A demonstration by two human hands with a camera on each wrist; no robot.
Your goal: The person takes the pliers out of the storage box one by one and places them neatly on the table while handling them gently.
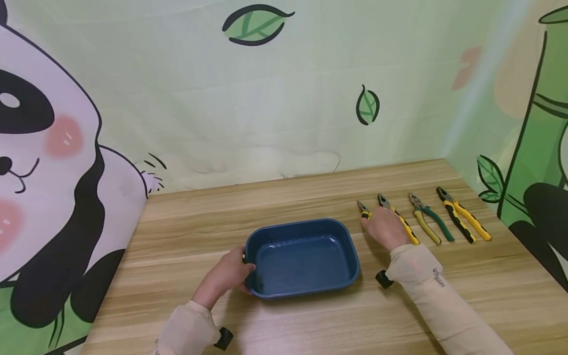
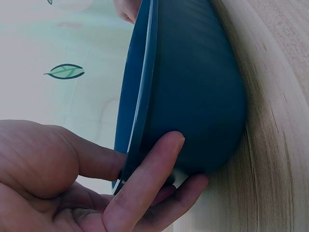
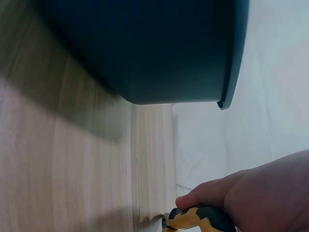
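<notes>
A dark blue rectangular plastic basin [image 1: 306, 266] sits on the wooden table with nothing inside it. My left hand [image 1: 230, 268] pinches its left end; in the left wrist view the thumb is over the rim and the fingers lie against the outer wall [image 2: 198, 87]. To the right of the basin, my right hand [image 1: 387, 228] holds the leftmost pliers [image 1: 365, 212], whose jaws point away from me. The right wrist view shows the thumb on their yellow-and-black handle [image 3: 207, 217]; the hand hides the other fingers' hold.
Right beside the right hand lie combination pliers [image 1: 406, 224] with yellow-black handles. Farther right are green-and-yellow-handled pliers [image 1: 428, 217] and another yellow-black pair [image 1: 463, 214]. A printed cloth [image 1: 301, 123] hangs behind the wooden table [image 1: 199, 217].
</notes>
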